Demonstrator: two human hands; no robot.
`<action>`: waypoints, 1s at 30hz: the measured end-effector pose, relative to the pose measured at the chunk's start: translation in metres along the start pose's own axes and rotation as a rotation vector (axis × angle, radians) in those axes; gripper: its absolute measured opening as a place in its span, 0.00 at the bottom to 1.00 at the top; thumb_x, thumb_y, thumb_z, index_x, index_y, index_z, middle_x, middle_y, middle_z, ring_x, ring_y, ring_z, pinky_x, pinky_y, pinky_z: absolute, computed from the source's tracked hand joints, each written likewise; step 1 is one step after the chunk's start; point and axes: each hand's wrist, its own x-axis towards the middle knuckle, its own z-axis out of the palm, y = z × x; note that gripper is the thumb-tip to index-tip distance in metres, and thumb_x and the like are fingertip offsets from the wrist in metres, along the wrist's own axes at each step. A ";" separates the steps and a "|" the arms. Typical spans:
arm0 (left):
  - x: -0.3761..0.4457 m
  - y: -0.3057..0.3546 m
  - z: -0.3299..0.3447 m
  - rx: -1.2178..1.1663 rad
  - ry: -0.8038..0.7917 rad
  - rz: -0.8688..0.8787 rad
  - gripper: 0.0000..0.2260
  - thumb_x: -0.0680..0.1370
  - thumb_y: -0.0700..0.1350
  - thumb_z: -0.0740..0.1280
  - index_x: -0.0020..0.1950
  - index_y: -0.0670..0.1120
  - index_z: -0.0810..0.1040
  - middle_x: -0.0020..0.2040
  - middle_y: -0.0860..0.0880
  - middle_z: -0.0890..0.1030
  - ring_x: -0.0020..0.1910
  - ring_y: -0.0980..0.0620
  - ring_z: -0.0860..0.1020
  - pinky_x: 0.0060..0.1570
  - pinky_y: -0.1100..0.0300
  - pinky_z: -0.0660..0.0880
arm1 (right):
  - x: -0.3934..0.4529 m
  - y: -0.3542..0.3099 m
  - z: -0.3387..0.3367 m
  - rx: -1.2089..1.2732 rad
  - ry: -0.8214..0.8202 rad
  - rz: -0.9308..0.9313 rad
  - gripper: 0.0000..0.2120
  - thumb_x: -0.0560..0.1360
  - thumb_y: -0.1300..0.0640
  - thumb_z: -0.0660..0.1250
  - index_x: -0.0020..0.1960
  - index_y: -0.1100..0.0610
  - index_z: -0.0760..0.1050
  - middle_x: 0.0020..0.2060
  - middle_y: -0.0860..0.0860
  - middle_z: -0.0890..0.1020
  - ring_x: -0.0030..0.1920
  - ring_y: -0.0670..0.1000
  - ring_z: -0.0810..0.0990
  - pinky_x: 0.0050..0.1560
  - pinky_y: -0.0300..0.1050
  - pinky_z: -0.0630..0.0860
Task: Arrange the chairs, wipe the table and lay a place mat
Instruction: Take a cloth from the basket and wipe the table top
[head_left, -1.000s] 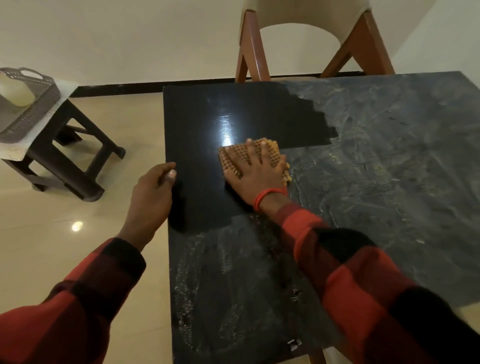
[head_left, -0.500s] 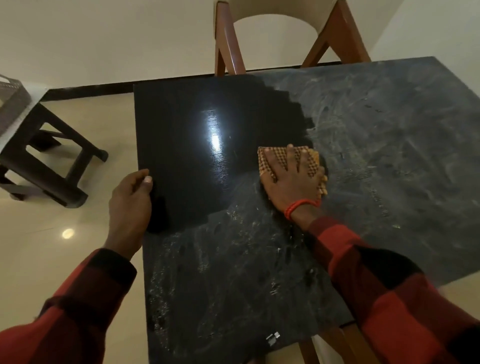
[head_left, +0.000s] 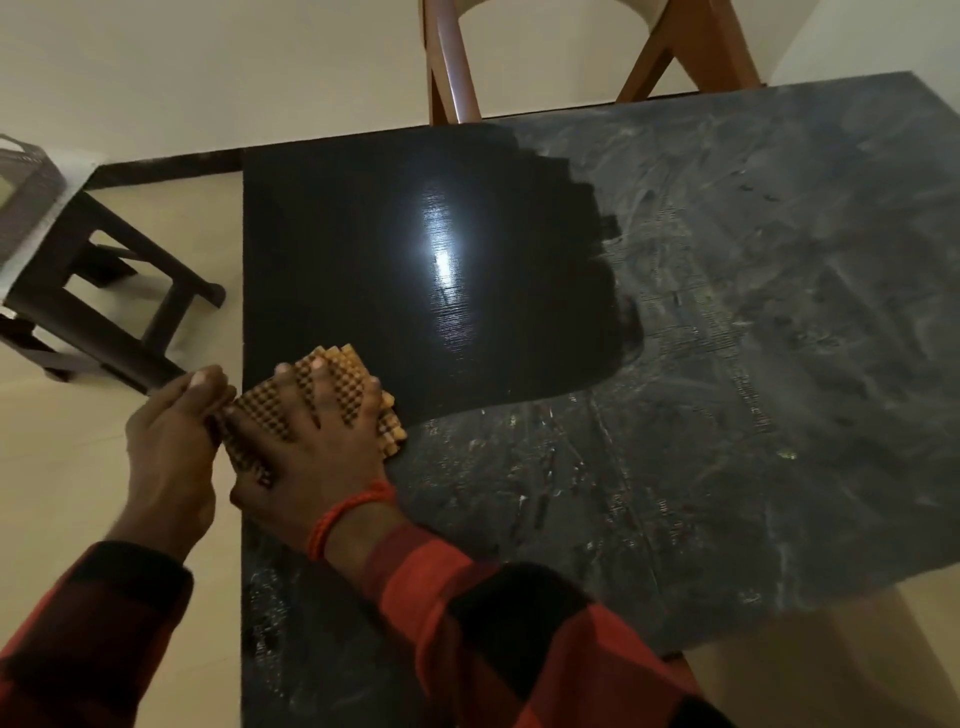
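A dark stone table (head_left: 701, 415) fills the middle of the view; its far left part is wiped glossy black, the rest is streaked and dusty. My right hand (head_left: 317, 452) presses flat, fingers spread, on an orange checked cloth (head_left: 332, 395) at the table's left edge. My left hand (head_left: 171, 436) is cupped just off that edge, beside the cloth and touching it. A wooden chair (head_left: 447, 78) with a pale seat stands at the far side.
A dark plastic stool (head_left: 104, 306) stands on the cream floor to the left, with a grey basket (head_left: 23, 202) on a white cloth on top. A black skirting strip runs along the wall behind the table.
My right hand has swept the cloth from the table's middle back to the left edge, meeting my left hand. The view has shifted slightly.
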 end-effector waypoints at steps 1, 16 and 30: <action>-0.003 -0.004 -0.003 -0.006 -0.012 -0.003 0.14 0.84 0.48 0.62 0.68 0.47 0.78 0.65 0.49 0.79 0.63 0.52 0.78 0.59 0.57 0.75 | -0.002 0.005 -0.002 0.010 0.010 -0.013 0.31 0.78 0.33 0.56 0.80 0.38 0.56 0.82 0.55 0.52 0.81 0.63 0.47 0.71 0.78 0.44; -0.015 -0.013 -0.006 -0.032 -0.106 0.015 0.16 0.83 0.51 0.64 0.69 0.46 0.78 0.65 0.51 0.81 0.65 0.53 0.79 0.69 0.50 0.72 | -0.042 0.215 -0.061 -0.135 0.055 0.497 0.33 0.74 0.31 0.43 0.79 0.34 0.50 0.82 0.51 0.51 0.81 0.61 0.48 0.72 0.78 0.46; -0.046 -0.003 0.003 -0.140 -0.142 -0.016 0.36 0.81 0.70 0.46 0.71 0.44 0.72 0.64 0.54 0.79 0.59 0.63 0.78 0.63 0.67 0.70 | -0.020 0.125 -0.033 -0.105 0.063 0.541 0.31 0.78 0.33 0.47 0.80 0.35 0.49 0.83 0.54 0.49 0.81 0.65 0.44 0.70 0.80 0.42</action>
